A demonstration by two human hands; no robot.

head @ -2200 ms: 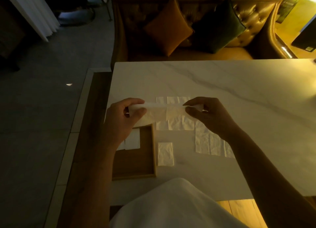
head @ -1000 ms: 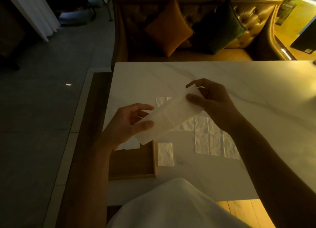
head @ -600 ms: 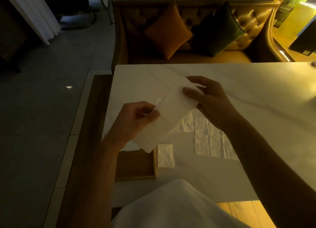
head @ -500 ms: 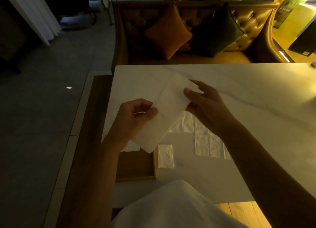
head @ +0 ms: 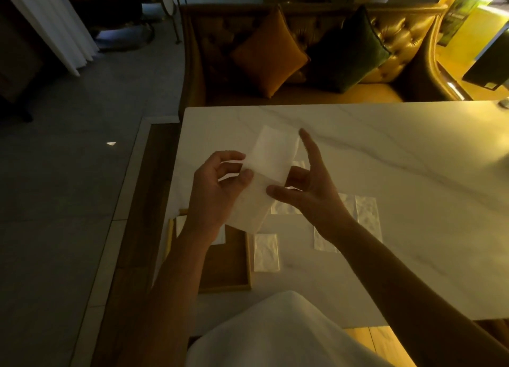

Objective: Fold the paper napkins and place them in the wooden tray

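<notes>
A long white paper napkin [head: 271, 162], folded into a strip, stands almost upright above the table. My left hand [head: 217, 190] pinches its left edge near the middle. My right hand [head: 308, 190] touches its right edge with thumb and a finger, index finger raised beside the top. Below my left wrist lies the wooden tray [head: 228, 259] with a folded napkin [head: 220, 235] in its far end, mostly hidden. A small folded napkin [head: 265, 252] lies on the table just right of the tray. Unfolded napkins [head: 366, 215] lie flat under my right wrist.
The white marble table [head: 385, 151] stretches far and right. Its left edge runs beside a dark wooden strip [head: 154, 173] and grey floor. A leather bench with an orange cushion [head: 268, 54] and a green cushion [head: 349, 49] stands behind the table. A white cloth [head: 275, 333] covers my lap.
The napkin strip has turned from level to nearly upright. My right hand slid from its upper end down to its middle, with the index finger lifted. My left hand kept its hold.
</notes>
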